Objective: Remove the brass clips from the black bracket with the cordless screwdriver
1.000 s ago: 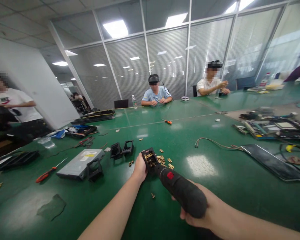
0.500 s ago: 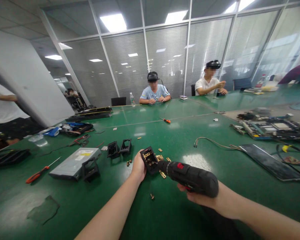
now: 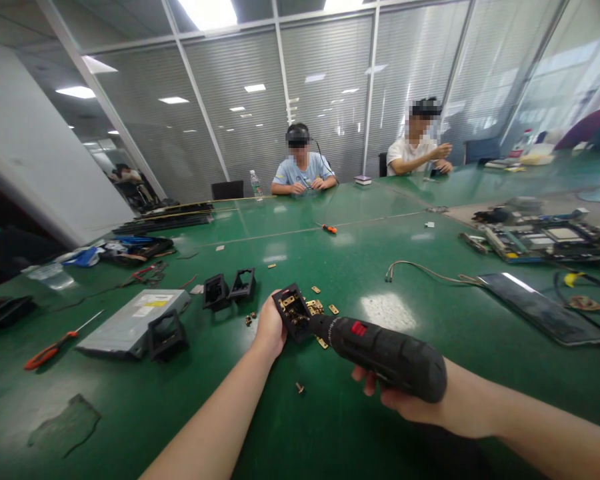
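My left hand [image 3: 271, 328] grips a black plastic housing [image 3: 294, 330] by its left side, its open face towards me with brass parts inside. My right hand [image 3: 405, 393] is wrapped around the grip of a black cordless drill [image 3: 390, 357] with a red mark on top. The drill's nose points left into the housing; its tip is hidden there. Small brass plates [image 3: 334, 309] lie just beyond the housing. On the green table in front of me is a loose screw [image 3: 300, 387], and a few small brass pieces [image 3: 251, 319] are left of my left hand.
Two black housings [image 3: 230, 288] and a black frame [image 3: 167, 335] by a silver disc drive [image 3: 135, 323] stand left, beside an orange screwdriver [image 3: 55, 350]. Rightward lie a cable [image 3: 425, 267], a dark flat panel [image 3: 540, 307] and circuit boards [image 3: 555, 237]. Two people sit across the table.
The view has tilted down and shifted slightly, so the table things appear moved left. Both hands keep their hold, with the drill's nose still at the housing.
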Available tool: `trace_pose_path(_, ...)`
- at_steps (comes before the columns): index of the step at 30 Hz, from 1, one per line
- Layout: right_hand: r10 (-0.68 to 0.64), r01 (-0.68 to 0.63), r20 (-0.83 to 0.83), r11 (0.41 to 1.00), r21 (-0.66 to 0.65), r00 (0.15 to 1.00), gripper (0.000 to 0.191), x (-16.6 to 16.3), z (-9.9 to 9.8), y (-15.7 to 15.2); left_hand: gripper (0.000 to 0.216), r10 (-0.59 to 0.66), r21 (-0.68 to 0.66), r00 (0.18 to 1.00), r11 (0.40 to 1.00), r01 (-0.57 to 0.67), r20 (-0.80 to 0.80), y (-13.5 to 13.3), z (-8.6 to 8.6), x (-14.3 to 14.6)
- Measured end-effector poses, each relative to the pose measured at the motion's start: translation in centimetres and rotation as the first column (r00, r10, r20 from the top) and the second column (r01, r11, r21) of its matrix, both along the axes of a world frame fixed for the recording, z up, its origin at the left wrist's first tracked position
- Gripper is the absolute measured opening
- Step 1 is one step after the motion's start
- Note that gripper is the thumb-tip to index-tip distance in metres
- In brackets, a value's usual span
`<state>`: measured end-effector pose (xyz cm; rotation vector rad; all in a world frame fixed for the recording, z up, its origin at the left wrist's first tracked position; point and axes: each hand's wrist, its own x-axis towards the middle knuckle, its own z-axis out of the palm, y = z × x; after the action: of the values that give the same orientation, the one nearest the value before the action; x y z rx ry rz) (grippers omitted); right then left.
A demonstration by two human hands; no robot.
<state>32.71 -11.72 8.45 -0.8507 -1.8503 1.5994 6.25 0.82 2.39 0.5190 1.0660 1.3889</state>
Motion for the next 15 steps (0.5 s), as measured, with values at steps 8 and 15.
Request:
trace_pose_path(8, -0.100, 0.102, -0.057, 0.994, 0.044, 0.993, 0.087, -0.46, -0.85, -0.40, 0.019, 0.017, 0.000, 1.000, 1.000, -0.017, -0.018, -0.12, 0.23, 0.16)
trace_pose_path(15, -0.075, 0.080, -0.063, 0.993, 0.082, 0.995, 0.077, -0.43, -0.62, -0.32, 0.021, 0.012, -0.047, 1.000, 0.999, -0.011, 0.021, -0.26, 0.43, 0.20)
